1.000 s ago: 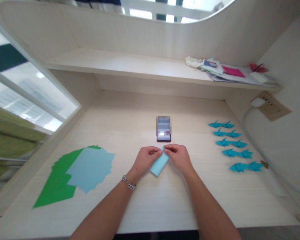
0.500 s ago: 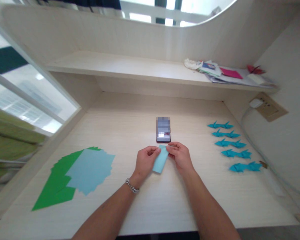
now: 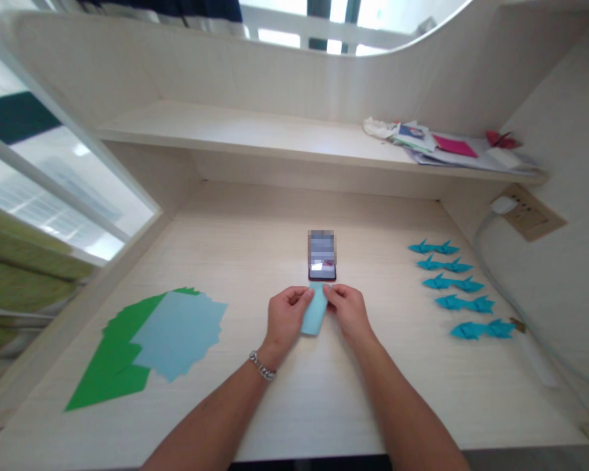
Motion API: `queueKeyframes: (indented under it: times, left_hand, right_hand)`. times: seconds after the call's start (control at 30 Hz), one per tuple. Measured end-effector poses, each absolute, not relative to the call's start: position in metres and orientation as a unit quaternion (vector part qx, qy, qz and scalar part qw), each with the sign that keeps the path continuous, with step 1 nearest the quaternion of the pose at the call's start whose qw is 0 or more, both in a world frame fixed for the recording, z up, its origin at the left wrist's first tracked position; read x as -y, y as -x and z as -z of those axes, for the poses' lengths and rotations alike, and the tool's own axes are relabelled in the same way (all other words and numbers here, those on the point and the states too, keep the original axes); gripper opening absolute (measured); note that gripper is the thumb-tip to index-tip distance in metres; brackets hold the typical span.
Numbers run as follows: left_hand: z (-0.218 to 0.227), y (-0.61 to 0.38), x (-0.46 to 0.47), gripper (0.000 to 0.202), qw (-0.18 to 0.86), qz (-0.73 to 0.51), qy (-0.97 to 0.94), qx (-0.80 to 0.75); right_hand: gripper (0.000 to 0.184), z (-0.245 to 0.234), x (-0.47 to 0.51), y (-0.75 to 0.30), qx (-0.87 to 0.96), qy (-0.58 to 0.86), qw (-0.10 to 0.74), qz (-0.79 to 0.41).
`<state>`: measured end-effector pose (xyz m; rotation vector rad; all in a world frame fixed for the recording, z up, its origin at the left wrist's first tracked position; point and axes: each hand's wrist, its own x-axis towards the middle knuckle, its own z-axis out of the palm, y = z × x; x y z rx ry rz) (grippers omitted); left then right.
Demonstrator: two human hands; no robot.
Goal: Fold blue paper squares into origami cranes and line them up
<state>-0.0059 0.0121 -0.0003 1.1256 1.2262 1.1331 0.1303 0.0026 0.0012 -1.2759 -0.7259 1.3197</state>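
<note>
A light blue sheet of paper (image 3: 315, 315), folded into a narrow strip, is held between my two hands just in front of the phone (image 3: 322, 256). My left hand (image 3: 289, 320) pinches its upper left edge between thumb and fingers. On the other side, my right hand (image 3: 347, 311) grips the upper right edge, thumb on top and fingers partly hidden underneath. The strip's lower end sticks out free towards me. A silver chain bracelet (image 3: 262, 366) circles my left wrist.
Fanned light blue sheets (image 3: 181, 337) overlap green sheets (image 3: 110, 366) on the desk's left. Several blue folded paper figures (image 3: 454, 284) stand in a column at right. Beyond them a white cable (image 3: 495, 281) runs from a wall socket (image 3: 529, 210). Papers lie on the shelf (image 3: 255, 134) above.
My right hand has shifted slightly left and its fingers have drawn closer around the strip's top edge. The left hand keeps its pinch. The view has moved slightly.
</note>
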Motion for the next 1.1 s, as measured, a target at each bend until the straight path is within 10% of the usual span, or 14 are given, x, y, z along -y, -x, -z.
queueKeyframes:
  times: [1.1]
  left_hand:
    - [-0.008, 0.01, -0.023, 0.041, 0.678, -0.461, -0.353, -0.451]
  right_hand:
    - [0.033, 0.008, -0.004, -0.134, 0.327, 0.556, 0.526, -0.555]
